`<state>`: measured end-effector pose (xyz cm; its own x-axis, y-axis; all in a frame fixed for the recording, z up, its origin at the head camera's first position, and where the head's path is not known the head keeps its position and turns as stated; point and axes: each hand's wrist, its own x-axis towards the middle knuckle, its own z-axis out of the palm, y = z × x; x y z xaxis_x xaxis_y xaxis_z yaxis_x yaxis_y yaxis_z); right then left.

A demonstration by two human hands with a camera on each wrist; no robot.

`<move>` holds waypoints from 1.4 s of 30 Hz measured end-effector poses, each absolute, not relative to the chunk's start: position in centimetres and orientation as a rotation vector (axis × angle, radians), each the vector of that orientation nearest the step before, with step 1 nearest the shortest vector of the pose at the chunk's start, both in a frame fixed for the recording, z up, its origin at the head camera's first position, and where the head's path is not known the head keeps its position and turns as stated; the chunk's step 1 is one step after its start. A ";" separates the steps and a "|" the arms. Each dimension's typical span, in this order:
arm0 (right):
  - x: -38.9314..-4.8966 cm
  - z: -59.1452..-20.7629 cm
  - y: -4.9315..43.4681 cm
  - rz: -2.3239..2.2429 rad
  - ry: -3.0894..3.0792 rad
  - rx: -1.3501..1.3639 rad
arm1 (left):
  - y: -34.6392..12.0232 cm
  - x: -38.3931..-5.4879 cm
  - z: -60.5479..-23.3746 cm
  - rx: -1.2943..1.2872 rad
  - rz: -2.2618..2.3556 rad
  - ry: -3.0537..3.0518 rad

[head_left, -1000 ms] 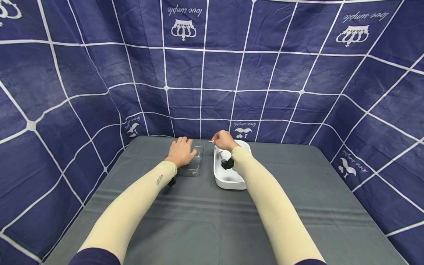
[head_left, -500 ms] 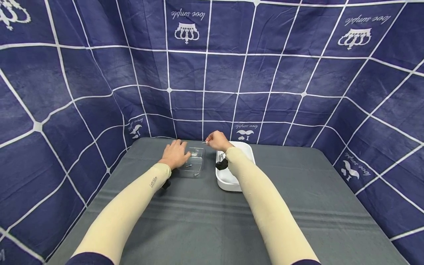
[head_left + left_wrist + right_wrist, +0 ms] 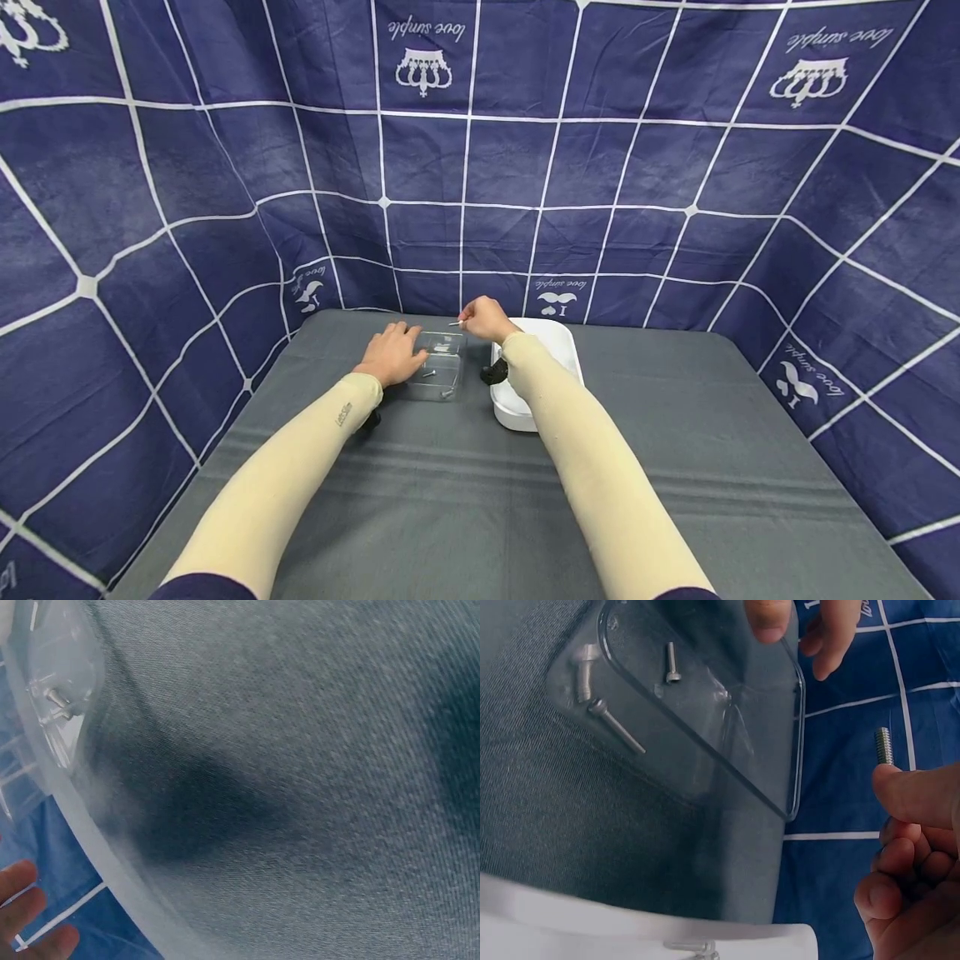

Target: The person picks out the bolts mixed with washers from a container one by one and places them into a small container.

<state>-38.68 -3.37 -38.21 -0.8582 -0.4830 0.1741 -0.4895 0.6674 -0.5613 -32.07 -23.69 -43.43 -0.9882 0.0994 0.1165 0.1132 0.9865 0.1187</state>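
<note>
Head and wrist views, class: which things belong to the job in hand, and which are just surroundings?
Probably the job:
right hand
pinched screw
left hand
clear box
boxed screws
white tray

Just surroundings:
grey table cover
blue gridded cloth
cream sleeves

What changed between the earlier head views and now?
The right hand moved left, from the white tray toward the clear box; the left hand drew left, uncovering more of that box. Box and tray stayed put; the bolt stayed pinched in the right hand.
</note>
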 end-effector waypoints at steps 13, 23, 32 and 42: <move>-38.6 -38.7 -5.2 1.030 -2.915 0.832 | -24.0 -31.7 -44.3 -0.141 -0.221 -3.048; -38.9 -38.8 -6.7 1.006 -2.918 0.862 | -24.2 -32.2 -43.9 -0.123 -0.215 -3.051; -38.4 -38.9 -7.6 0.979 -2.944 0.842 | -24.1 -32.5 -44.1 -0.127 -0.201 -3.058; -39.8 -40.3 -8.1 0.984 -2.993 0.874 | -24.0 -32.4 -44.3 -0.103 -0.205 -3.063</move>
<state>-39.79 -8.12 -40.31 -0.8495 -0.5258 0.0436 -0.4491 0.6772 -0.5828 -32.43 -23.97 -44.26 -0.9953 0.0618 0.0746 0.0712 0.9888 0.1308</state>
